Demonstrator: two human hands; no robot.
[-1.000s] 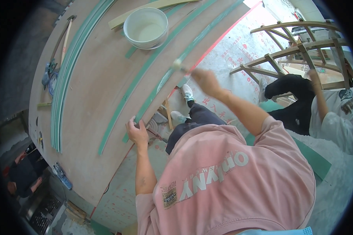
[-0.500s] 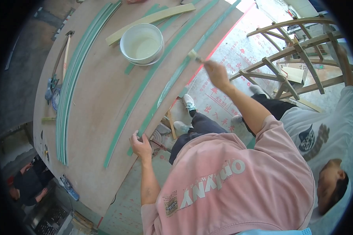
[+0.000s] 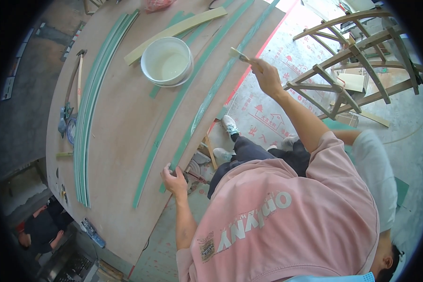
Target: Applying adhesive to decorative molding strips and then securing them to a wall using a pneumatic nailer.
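My right hand [image 3: 268, 79] grips a paintbrush [image 3: 238, 54], its pale bristles at the far part of a narrow green strip [image 3: 187, 136]. A wet, glossy film shows along much of that strip. Near the strip's close end, my left hand [image 3: 175, 180] pinches its edges between thumb and fingers. Another green strip [image 3: 162, 130] lies just left of it. Beyond my hands stands a white bucket [image 3: 150, 77] with pale liquid inside. All rest on a large brown board table [image 3: 113, 155].
Stacked green strips [image 3: 91, 94] run along the table's left, beside a hammer [image 3: 80, 70]. A pale wooden slat [image 3: 178, 29] lies behind the bucket. A curved wooden frame [image 3: 352, 56] stands at right. One co-worker [image 3: 376, 174] is close on my right; another person [image 3: 44, 225] is lower left.
My right hand has moved the brush a little farther along the strip. My left hand still holds the near end. The co-worker at right has lowered an arm from the wooden frame and bent down.
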